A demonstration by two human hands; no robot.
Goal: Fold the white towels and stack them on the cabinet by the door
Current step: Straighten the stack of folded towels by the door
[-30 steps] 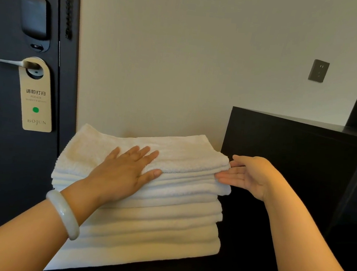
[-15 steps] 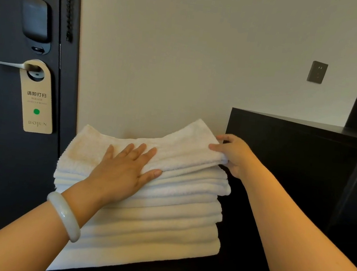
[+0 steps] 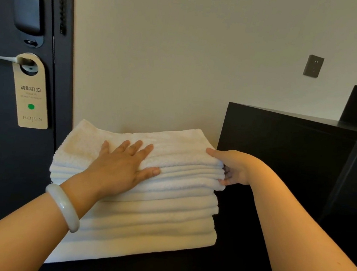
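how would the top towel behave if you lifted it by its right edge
Probably floppy: the top towel is soft-looking terry in folded layers, pinched at its edge by the right hand. Likely light, though it may drag layers beneath unless the left hand, flat on top, steadies them. The stack looks wide and low, so tipping seems unlikely.

Left hand (image 3: 122, 167) lies flat, palm down, on top of the stack of towels (image 3: 152, 217), fingers straight and spread, thumb out to the right. Its forearm reaches in from the lower left. Right hand (image 3: 235, 167) is at the stack's right edge, thumb over the top layer, fingers curled in beneath the upper folds, pinching them. That forearm comes in bare from the lower right.
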